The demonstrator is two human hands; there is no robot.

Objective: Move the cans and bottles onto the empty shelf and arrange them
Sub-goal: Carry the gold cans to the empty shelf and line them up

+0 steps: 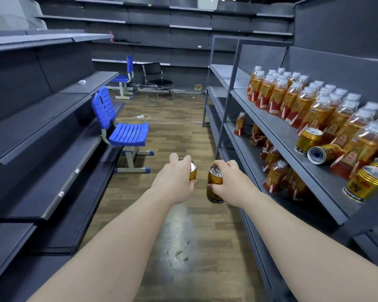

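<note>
Both arms reach out over the aisle floor. My left hand [176, 182] grips a gold can [192, 169] from above, with only its silver top and side showing. My right hand [228, 183] holds a second gold can [214, 182] by its upper part, upright. On the right, a grey shelf [279, 136] carries several amber bottles [292, 99] in rows and more gold cans [309, 140], one can [323, 153] lying on its side. The shelf below it holds more bottles [273, 173]. On the left, dark shelves [52, 136] stand bare.
A blue plastic chair [122, 129] stands in the aisle by the left shelving. A second blue chair [124, 78] and a black chair [156, 79] stand at the far end. A white cable with a plug [153, 119] lies across the wooden floor.
</note>
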